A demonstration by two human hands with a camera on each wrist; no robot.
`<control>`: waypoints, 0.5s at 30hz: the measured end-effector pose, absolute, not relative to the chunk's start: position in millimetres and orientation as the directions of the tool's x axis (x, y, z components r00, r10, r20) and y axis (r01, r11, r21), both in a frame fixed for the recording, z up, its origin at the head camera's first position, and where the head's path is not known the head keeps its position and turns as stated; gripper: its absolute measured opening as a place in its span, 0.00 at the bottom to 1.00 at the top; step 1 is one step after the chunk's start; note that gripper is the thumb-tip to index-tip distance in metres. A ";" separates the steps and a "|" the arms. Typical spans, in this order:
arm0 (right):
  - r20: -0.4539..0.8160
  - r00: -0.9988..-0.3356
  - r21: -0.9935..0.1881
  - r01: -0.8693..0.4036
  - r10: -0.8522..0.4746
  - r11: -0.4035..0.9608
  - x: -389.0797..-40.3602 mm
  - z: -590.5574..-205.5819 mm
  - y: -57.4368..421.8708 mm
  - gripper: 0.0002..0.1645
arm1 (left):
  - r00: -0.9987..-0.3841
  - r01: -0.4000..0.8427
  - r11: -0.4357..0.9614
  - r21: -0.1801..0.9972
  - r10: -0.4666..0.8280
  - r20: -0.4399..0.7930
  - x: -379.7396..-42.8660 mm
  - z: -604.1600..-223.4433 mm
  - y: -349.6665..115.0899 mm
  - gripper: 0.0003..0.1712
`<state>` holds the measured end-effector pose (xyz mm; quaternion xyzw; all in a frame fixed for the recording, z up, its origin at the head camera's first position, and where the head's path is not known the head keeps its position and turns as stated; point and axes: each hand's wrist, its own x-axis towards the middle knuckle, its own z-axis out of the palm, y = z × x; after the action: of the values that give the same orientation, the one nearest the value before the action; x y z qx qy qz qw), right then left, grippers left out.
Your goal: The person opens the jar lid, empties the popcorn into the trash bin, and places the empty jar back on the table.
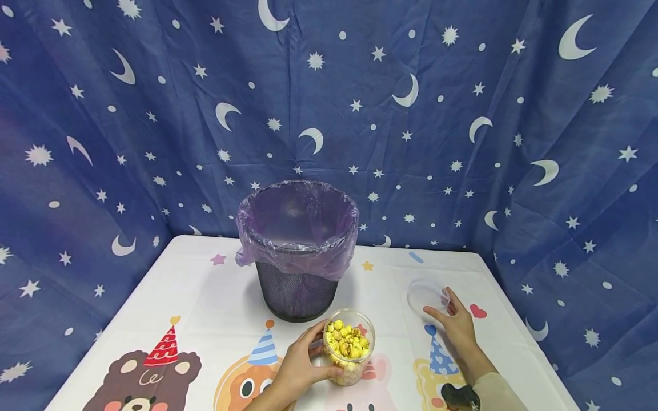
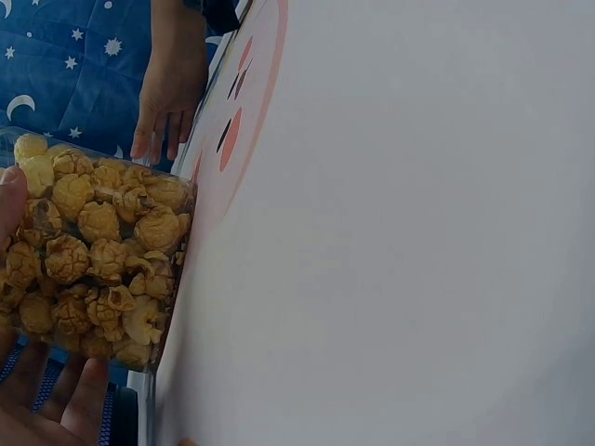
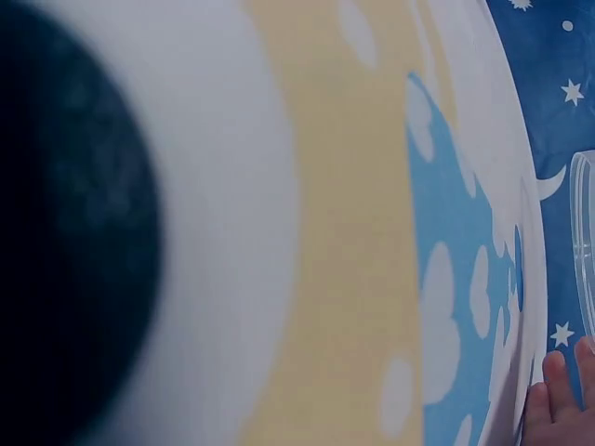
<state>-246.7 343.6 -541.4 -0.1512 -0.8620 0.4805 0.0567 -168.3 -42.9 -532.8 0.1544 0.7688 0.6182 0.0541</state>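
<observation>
A clear round jar of yellow popcorn stands uncovered at the front middle of the table. My left hand grips it from the left, thumb on the near side and fingers round the far side. In the left wrist view, caramel-coloured popcorn shows through the jar's wall. Off to the right, my right hand holds a clear round lid by its right edge between thumb and fingers. The right wrist view catches only part of the lid, seen above the table, and some fingertips.
Behind the jar stands a black mesh bin lined with a purple plastic bag. A white cloth with cartoon animals covers the table. Blue curtains with moons and stars hang round the back and sides.
</observation>
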 end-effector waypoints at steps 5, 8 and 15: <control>-0.056 -0.941 -0.815 0.237 0.334 0.529 -248.0 -541.7 342.5 0.66 | -0.947 0.166 0.188 0.968 0.303 0.104 -168.4 -532.5 -42.7 0.55; -0.061 -0.936 -0.801 0.253 0.347 0.543 -249.0 -542.8 342.4 0.67 | -0.948 0.165 0.192 0.967 0.301 0.102 -168.0 -532.0 -42.8 0.55; -0.074 -0.933 -0.786 0.272 0.353 0.554 -252.3 -545.8 342.4 0.69 | -0.949 0.166 0.198 0.966 0.299 0.102 -167.6 -531.5 -43.0 0.55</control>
<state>-252.3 342.4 -545.8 -0.1776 -0.8804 0.4373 0.0461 -167.6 -43.0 -531.5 0.1504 0.7722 0.6150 0.0540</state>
